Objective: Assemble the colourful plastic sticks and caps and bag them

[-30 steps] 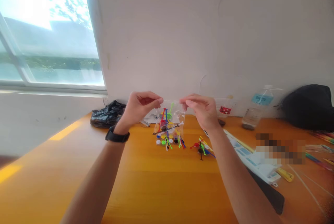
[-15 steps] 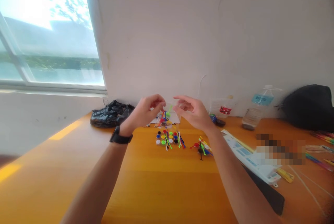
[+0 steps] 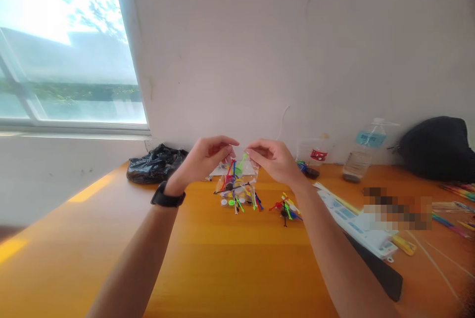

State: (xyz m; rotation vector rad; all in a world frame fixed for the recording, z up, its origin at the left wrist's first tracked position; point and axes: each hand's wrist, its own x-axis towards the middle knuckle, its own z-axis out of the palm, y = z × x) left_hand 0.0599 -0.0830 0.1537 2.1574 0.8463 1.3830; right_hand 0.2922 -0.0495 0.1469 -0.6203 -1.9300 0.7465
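Between my hands hangs a clear plastic bag point(image 3: 243, 187) with coloured plastic pieces inside: thin arrow-shaped sticks and round discs in red, blue, green, yellow and black. My left hand point(image 3: 212, 159) pinches its upper left edge. On the other upper edge, my right hand point(image 3: 272, 159) has thumb and fingers closed. Behind and below the bag, partly covered by it, small round discs point(image 3: 224, 203) and arrow sticks point(image 3: 258, 202) lie on the wooden table point(image 3: 237, 268). A loose pile of similar coloured pieces point(image 3: 285, 210) lies to the right, near my right forearm.
A black plastic bag point(image 3: 156, 163) lies at the back left beneath the window. On the right are a white panel or box point(image 3: 352, 224), a dark flat object point(image 3: 386, 273), a water bottle point(image 3: 363, 150) and a black bag point(image 3: 438, 147). The wall point(image 3: 222, 61) stands behind the table.
My right hand has closed on the bag's right edge, where its fingers were apart from it before. The bag hangs lower and nearer, now overlapping the discs on the table.
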